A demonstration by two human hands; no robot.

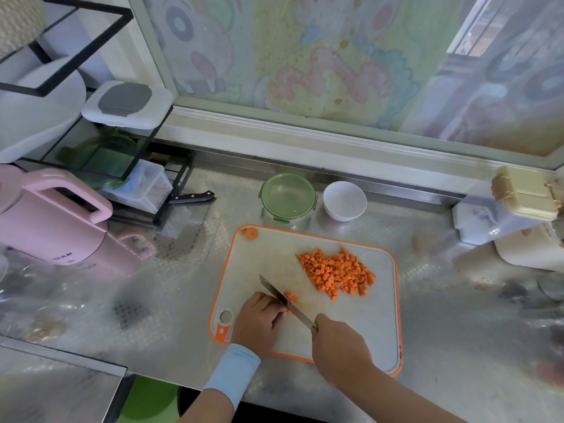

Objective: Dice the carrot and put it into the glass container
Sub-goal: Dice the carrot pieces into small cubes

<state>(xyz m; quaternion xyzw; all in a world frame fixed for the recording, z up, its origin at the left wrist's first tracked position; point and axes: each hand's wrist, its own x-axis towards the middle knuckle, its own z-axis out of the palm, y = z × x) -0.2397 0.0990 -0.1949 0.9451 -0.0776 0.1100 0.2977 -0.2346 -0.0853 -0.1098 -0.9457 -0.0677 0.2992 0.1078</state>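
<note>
A pile of orange carrot dice lies on the right half of the white cutting board with an orange rim. My right hand grips the handle of a knife, whose blade slants up and left across the board. A few small carrot pieces sit against the blade. My left hand, fingers curled, holds the last bit of carrot just left of the blade; that bit is mostly hidden. The glass container with a green lid stands behind the board.
A white bowl sits right of the container. A pink kettle and a black rack with boxes stand at the left, a second knife by the rack. Plastic boxes stand at the right. The steel counter's front edge runs below the board.
</note>
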